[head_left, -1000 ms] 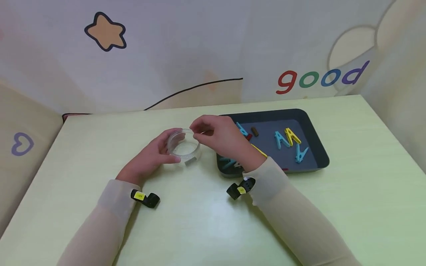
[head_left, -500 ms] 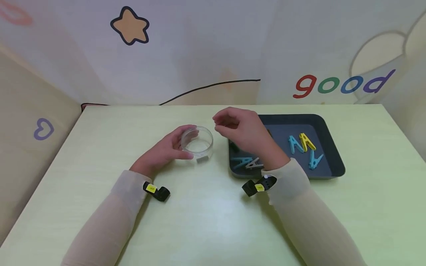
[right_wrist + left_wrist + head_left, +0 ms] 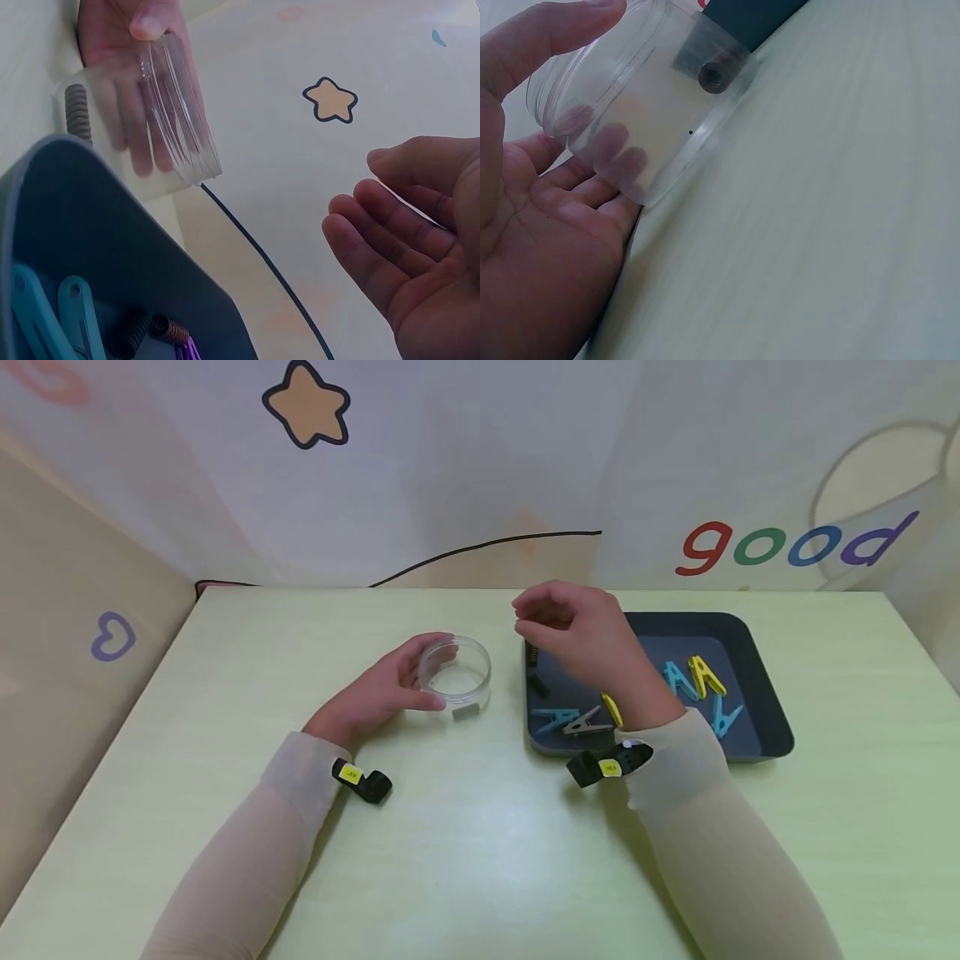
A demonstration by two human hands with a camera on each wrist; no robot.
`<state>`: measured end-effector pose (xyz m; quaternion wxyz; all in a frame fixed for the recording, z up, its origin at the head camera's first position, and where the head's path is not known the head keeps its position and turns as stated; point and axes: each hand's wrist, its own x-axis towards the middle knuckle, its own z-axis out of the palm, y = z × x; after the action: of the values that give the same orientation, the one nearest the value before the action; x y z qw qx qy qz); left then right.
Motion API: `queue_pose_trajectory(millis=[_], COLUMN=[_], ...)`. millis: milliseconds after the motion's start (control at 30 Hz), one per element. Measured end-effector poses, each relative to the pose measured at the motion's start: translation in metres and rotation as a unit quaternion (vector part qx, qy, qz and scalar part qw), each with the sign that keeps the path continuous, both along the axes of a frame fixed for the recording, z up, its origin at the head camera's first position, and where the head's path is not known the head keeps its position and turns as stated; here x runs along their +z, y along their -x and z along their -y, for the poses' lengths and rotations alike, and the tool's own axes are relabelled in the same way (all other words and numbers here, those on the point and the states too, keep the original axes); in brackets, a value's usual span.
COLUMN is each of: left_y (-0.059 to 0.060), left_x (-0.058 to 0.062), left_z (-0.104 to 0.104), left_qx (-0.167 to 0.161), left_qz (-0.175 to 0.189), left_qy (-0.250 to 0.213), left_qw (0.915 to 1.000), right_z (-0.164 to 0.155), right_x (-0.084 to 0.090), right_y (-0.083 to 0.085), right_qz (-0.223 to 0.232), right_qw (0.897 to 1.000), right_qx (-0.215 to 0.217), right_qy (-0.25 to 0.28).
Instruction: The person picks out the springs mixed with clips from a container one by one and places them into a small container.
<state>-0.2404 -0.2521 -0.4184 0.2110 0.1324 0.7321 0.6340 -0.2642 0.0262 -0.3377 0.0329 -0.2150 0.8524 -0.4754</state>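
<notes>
Clear round plastic jar (image 3: 459,683), grey coil spring (image 3: 77,112) inside, stands on the table (image 3: 465,852) left of the dark-grey tray (image 3: 774,722); your left grip (image 3: 384,687) clasps it, your right grip (image 3: 588,635) hangs empty, relaxed.

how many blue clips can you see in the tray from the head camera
3: one blue clip beside the grey clip, another left of the fully visible yellow clip, a third just below that. The right hand may hide more.
</notes>
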Motion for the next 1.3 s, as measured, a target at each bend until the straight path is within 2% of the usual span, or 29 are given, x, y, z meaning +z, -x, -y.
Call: queue_pose_trajectory(millis=[600,933,1300], left_y=[0.001,-0.002,-0.002], left_x=[0.004,0.006,0.001], left_z=[-0.002,-0.002,-0.002], left_qx=[0.004,0.013,0.009], left_qz=[0.006,0.004,0.012], left_qy=[-0.013,0.001,-0.009], left_qw=[0.9999,0.9999,0.9998], right_z=[-0.016,-0.03,-0.046], right_x=[0.006,0.01,0.006], right_y=[0.009,0.017,0.023], right_qz=[0.022,0.029,0.061], right_qw=[0.999,0.996,0.992], right_qx=[-0.046,-0.079,-0.096], right_qy=[-0.005,-0.019,-0.048])
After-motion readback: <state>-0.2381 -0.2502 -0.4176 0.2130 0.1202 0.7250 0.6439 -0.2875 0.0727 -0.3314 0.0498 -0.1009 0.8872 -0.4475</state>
